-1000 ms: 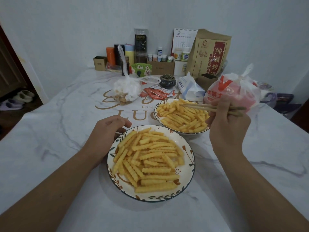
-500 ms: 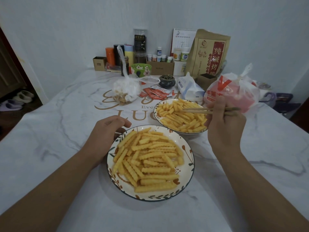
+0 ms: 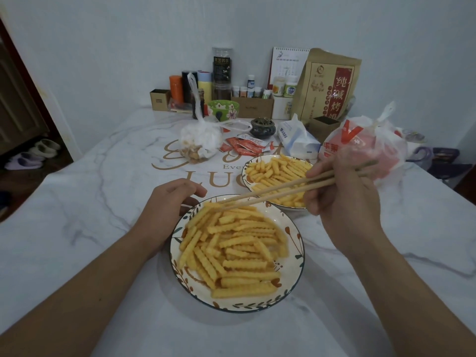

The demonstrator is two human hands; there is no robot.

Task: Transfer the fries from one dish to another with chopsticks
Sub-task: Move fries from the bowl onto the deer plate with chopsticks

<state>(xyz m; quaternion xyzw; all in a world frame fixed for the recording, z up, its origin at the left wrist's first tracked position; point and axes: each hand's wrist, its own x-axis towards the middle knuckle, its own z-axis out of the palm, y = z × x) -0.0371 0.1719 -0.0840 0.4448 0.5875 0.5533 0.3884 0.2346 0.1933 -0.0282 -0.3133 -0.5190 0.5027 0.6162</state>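
Right hand: right hand grips 2 wooden chopsticks, fingers curled round their upper part, above the gap between the 2 dishes.
Chopsticks: they slant down and to the left, passing over the far plate; tips lie close together at the far rim of the near plate, touching the topmost fries there.
Left hand: left hand rests against the left rim of the near plate, fingers loosely curled round the edge, steadying it.
Near plate: floral-rimmed plate in front of the person, heaped with crinkle-cut fries.
Far plate: second plate just behind and to the right, almost touching the near one, also holding a pile of fries.
Table: white marble-pattern table with gold lettering.
Background: tied plastic bags, red sauce packets, tissue pack, brown paper bag, jars and bottles along the wall.
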